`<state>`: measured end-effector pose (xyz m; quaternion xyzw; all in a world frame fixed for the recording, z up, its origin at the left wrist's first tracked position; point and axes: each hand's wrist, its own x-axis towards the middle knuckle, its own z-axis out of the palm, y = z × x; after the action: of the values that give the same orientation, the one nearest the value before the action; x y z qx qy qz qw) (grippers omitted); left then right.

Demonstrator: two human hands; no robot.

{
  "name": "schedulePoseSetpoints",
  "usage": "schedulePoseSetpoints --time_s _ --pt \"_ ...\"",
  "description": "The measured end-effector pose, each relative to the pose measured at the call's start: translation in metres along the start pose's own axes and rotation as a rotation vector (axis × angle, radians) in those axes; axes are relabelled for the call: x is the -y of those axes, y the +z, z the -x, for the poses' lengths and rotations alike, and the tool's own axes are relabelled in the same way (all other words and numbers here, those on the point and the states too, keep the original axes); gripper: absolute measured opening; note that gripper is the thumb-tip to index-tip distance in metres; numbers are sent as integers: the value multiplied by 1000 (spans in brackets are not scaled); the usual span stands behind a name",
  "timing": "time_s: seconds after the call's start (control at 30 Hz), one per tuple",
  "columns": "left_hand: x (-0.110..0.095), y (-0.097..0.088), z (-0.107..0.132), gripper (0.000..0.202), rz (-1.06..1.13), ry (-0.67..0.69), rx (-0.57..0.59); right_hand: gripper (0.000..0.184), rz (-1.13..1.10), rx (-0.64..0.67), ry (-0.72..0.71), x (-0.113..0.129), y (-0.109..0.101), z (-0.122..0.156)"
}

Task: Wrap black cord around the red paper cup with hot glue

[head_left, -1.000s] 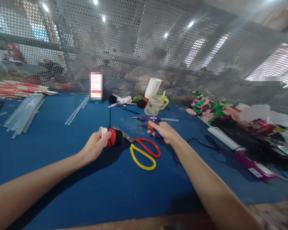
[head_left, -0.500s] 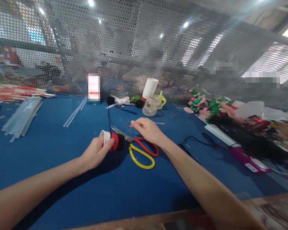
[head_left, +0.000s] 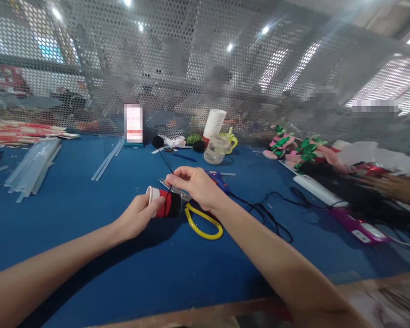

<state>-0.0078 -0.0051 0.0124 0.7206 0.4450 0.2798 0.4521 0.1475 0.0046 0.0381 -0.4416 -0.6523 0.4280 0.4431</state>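
My left hand is closed around a paper cup, tipped on its side with its white rim to the left. Red covers its middle, and black yarn wraps the end at the right. A strand of black yarn runs from a black ball of yarn at the back down to the cup. Just above the cup, my right hand pinches that strand between thumb and fingers. Scissors with a yellow handle loop lie beneath my right hand, which hides part of them.
A blue glue gun with a black cord lies behind my right wrist. Farther back stand a clear mug and stacked paper cups. Glue sticks lie at left, a purple power strip at right. Perforated metal borders the table.
My right hand has moved left and down to the cup and now pinches the yarn strand, which bends toward it. The glue gun has come into view. The cup has shifted slightly right.
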Motion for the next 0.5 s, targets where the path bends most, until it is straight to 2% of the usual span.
schedulePoseSetpoints --time_s 0.1,0.2,0.33,0.5 --pt "1 0 -4 23 262 -155 -1 20 10 -79 -49 7 -9 5" --pt "3 1 -6 22 385 -217 -17 19 24 -133 -74 7 -15 7" --pt "2 3 -5 25 303 -226 -8 20 80 -136 -118 2 -16 6" --pt "-5 6 2 27 185 -110 101 21 175 -173 -139 0 -16 4"
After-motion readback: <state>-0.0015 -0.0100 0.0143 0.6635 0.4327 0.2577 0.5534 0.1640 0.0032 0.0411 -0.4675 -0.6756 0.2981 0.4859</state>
